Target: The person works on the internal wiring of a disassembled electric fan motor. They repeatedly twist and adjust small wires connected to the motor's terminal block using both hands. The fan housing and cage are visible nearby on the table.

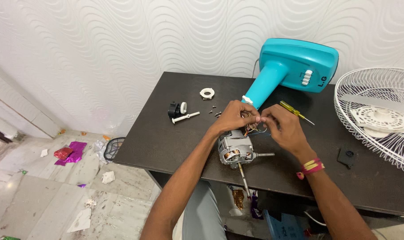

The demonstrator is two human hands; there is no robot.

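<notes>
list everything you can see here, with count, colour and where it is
dark brown wooden table: 1, against the white wavy wall
silver metal fan motor with copper windings: 1, near the table's front edge, below both hands
thin coloured wires: several, between the fingertips
turquoise plastic fan stand: 1, lying at the table's back
yellow-handled screwdriver: 1, beside the right hand
white wire fan guard: 1, table's right end
white plastic ring: 1, back middle
small black and white plastic parts: a few, left of the hands
small dark screws: several, loose near the ring
black square plastic piece: 1, near the guard
foil and paper scraps: many, on the floor
left hand: 1, pinching the wires
right hand: 1, pinching the wires
</notes>
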